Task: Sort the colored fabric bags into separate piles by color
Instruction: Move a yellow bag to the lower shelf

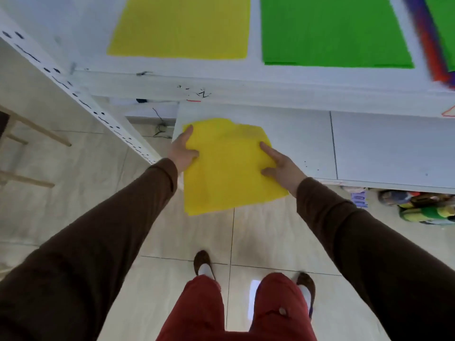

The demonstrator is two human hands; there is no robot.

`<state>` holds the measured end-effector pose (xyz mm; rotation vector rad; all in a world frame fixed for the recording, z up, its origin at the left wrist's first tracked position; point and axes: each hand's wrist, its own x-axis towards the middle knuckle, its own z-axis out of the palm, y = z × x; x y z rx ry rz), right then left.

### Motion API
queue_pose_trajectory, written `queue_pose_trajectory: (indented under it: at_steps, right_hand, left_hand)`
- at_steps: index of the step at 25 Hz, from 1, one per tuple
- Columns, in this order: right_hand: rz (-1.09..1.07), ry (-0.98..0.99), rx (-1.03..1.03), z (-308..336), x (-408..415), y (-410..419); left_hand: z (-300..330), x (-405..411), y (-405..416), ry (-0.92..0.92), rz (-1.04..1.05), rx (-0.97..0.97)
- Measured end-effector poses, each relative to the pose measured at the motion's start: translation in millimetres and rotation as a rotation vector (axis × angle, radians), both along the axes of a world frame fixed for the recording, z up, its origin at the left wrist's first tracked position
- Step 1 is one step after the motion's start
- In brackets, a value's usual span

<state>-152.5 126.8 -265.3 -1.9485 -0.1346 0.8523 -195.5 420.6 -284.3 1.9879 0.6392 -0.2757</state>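
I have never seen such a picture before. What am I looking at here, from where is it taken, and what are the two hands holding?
There is no machine here. A person wears a camera on the head, so this single picture looks down along both brown sleeves to the floor. The left hand and the right hand grip a yellow fabric bag by its sides, partly over the lower white shelf. On the white table above lie a flat yellow pile and a flat green pile. At the right edge more coloured fabric shows, blurred.
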Motion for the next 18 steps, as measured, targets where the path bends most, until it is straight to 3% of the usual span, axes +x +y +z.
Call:
queue_pose_trajectory:
  at_steps: [6,10,14,18]
  right_hand:
    - [-0.257,-0.193,0.108,-32,102,71]
    - [-0.288,-0.23,0.214,-87,133,88]
    - [-0.252,-0.14,0.083,-190,131,101]
    - [-0.212,-0.141,-0.17,-253,125,111]
  left_hand:
    - [-36,120,70,-0.101,0.077,0.091]
    - [-72,170,96,-0.264,0.082,-0.01]
    - [-144,181,101,-0.177,-0.092,0.074]
    - [-231,172,97,-0.012,-0.081,0.133]
